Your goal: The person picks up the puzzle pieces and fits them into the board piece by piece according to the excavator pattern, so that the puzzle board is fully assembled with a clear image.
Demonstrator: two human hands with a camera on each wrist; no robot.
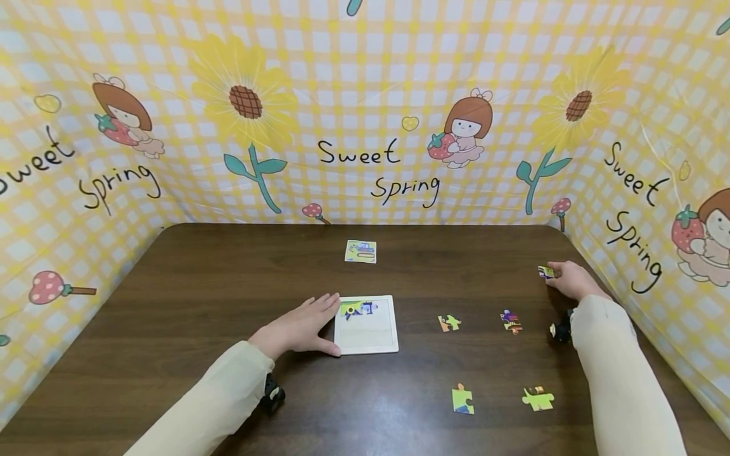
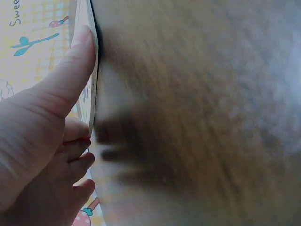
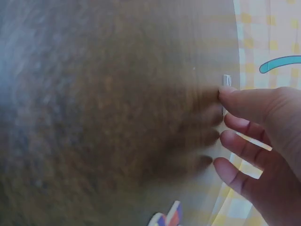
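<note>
A white square puzzle tray (image 1: 367, 335) lies mid-table, with joined puzzle pieces (image 1: 356, 309) in its upper left part. My left hand (image 1: 302, 326) rests against the tray's left edge, thumb at the near corner and fingers toward the far one. In the left wrist view the thumb (image 2: 77, 61) touches the tray's rim (image 2: 94, 89). Over at the table's far right, my right hand (image 1: 573, 280) pinches a small puzzle piece (image 1: 545, 272) between thumb and fingers. The right wrist view shows that piece (image 3: 227, 80) edge-on at the thumb tip; most of it is hidden.
Loose puzzle pieces lie right of the tray: an orange-green one (image 1: 450, 322), a purple one (image 1: 511, 322), a green one (image 1: 462, 399) and another green one (image 1: 538, 398). A picture card (image 1: 360, 251) lies behind the tray. Checked cloth (image 1: 365, 114) walls the table's back and sides.
</note>
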